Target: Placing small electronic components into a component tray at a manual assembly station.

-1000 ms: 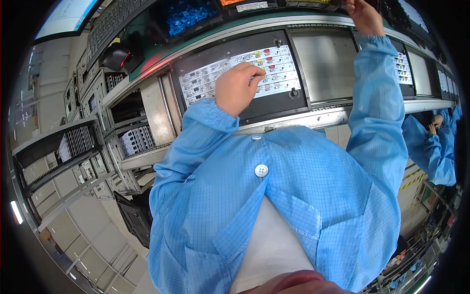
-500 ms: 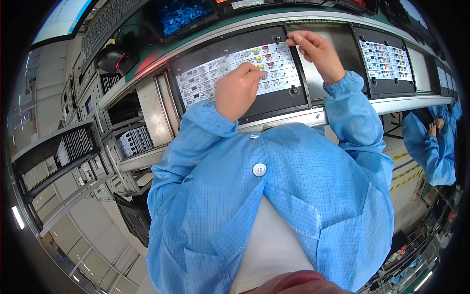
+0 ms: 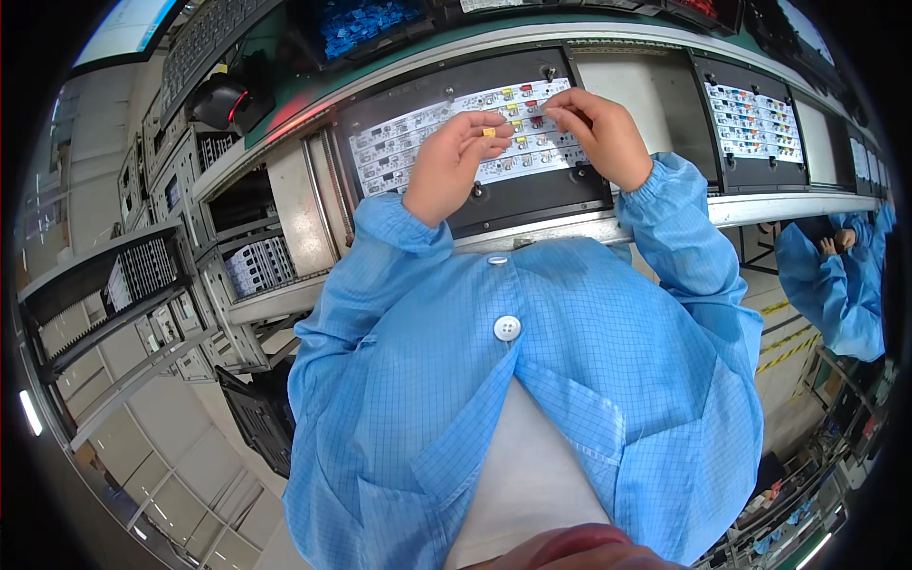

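Bare-handed work over a black carrier frame (image 3: 537, 201) with rows of white circuit boards (image 3: 385, 157). Left hand (image 3: 445, 166) above the middle of the rows, fingers loosely curled around a small yellow component (image 3: 488, 132), seemingly held near the fingertips, clear of any seat on the boards. Right hand (image 3: 616, 141) over the right end of the rows, thumb and forefinger drawn nearly together close to the red components (image 3: 525, 89); contents of that pinch, if any, too small to tell. Likeliest mishap, by judgement: loss of the yellow component from so slack a hold, with a drop among the crowded rows. Next in likelihood: a tilted or reversed fit, because of fingers in front of the part and the boards beneath. Also possible: a wrong position, from yellow and red columns side by side; nudging of neighbouring parts, from low knuckles; snagging of the left wrist, from the black knob (image 3: 478, 189) just beside.
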`<state>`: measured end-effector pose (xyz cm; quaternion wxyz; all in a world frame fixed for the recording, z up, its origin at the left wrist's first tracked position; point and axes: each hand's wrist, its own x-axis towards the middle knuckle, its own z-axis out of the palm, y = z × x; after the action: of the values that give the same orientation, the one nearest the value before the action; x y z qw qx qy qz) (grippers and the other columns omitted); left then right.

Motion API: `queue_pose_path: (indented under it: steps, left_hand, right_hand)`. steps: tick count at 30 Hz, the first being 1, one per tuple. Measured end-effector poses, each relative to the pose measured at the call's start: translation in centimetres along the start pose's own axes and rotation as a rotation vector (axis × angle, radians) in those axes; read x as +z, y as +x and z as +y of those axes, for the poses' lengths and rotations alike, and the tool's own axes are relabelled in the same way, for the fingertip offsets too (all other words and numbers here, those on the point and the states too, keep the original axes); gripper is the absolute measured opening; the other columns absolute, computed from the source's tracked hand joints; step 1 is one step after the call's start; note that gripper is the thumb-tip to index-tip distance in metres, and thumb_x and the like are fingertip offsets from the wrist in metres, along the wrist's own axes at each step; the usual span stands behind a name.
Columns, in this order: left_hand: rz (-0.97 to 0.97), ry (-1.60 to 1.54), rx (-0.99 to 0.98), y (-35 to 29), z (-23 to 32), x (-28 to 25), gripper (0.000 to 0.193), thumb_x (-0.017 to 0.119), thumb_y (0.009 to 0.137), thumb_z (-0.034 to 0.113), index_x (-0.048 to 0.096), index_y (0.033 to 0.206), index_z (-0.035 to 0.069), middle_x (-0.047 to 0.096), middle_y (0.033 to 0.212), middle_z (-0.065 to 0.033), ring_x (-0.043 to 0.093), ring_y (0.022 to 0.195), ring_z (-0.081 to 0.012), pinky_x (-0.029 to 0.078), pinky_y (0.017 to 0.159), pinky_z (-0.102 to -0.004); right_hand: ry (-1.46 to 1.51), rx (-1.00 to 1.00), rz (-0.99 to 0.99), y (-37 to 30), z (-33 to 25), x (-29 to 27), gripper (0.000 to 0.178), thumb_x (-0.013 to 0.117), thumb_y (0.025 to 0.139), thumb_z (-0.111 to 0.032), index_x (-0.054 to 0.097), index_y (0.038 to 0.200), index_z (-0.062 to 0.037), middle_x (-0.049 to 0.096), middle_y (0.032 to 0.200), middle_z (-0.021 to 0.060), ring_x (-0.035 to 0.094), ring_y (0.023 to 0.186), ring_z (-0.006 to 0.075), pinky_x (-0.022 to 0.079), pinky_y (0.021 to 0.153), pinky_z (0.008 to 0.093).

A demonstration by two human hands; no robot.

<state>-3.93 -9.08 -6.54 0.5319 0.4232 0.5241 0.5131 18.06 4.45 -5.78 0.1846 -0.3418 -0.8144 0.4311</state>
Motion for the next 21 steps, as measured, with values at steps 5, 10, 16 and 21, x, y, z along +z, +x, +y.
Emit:
queue_pose_path:
  steps: [5, 10, 16, 21]
  left_hand:
    - [0.027, 0.002, -0.061, -0.1, -0.5, -0.1, 0.024, 0.059, 0.106, 0.003, 0.067, 0.127, -0.004, 0.071, 0.125, -0.0151, 0.073, 0.107, -0.0172, 0.059, 0.088, -0.0264]
    - [0.052, 0.191, 0.041, -0.4, -0.5, -0.2, 0.019, 0.066, 0.101, 0.003, 0.074, 0.118, 0.001, 0.074, 0.113, -0.0104, 0.072, 0.094, -0.0132, 0.057, 0.077, -0.0256]
    - [0.076, 0.429, 0.034, -0.6, 0.2, 1.0, 0.015, 0.073, 0.095, 0.008, 0.077, 0.11, 0.008, 0.073, 0.101, -0.0057, 0.071, 0.081, -0.0145, 0.054, 0.068, -0.0288]
    - [0.133, 0.734, 0.26, -0.3, 0.2, 2.4, 0.014, 0.076, 0.091, 0.011, 0.079, 0.105, 0.013, 0.073, 0.097, -0.005, 0.073, 0.082, -0.0247, 0.055, 0.068, -0.0343]
  right_hand:
    - [-0.113, -0.243, 0.039, -0.2, 0.2, 0.3, 0.016, 0.069, 0.1, -0.007, 0.076, 0.114, -0.0037, 0.073, 0.101, 0.0111, 0.071, 0.09, 0.0246, 0.057, 0.081, 0.0349]
    - [-0.231, -0.359, 0.038, -0.2, 0.2, 0.5, 0.019, 0.072, 0.095, -0.004, 0.077, 0.112, -0.0076, 0.067, 0.097, 0.012, 0.068, 0.09, 0.0298, 0.056, 0.08, 0.0373]
    - [-0.34, -0.351, 0.008, -0.6, 0.1, 0.8, 0.022, 0.074, 0.09, -0.001, 0.078, 0.11, -0.0081, 0.066, 0.097, 0.0101, 0.068, 0.091, 0.0283, 0.057, 0.08, 0.0378]
    - [-0.381, -0.442, 0.081, -0.4, 0.7, 1.2, 0.019, 0.076, 0.088, -0.003, 0.077, 0.107, -0.0078, 0.069, 0.097, 0.0089, 0.068, 0.091, 0.028, 0.059, 0.081, 0.0384]
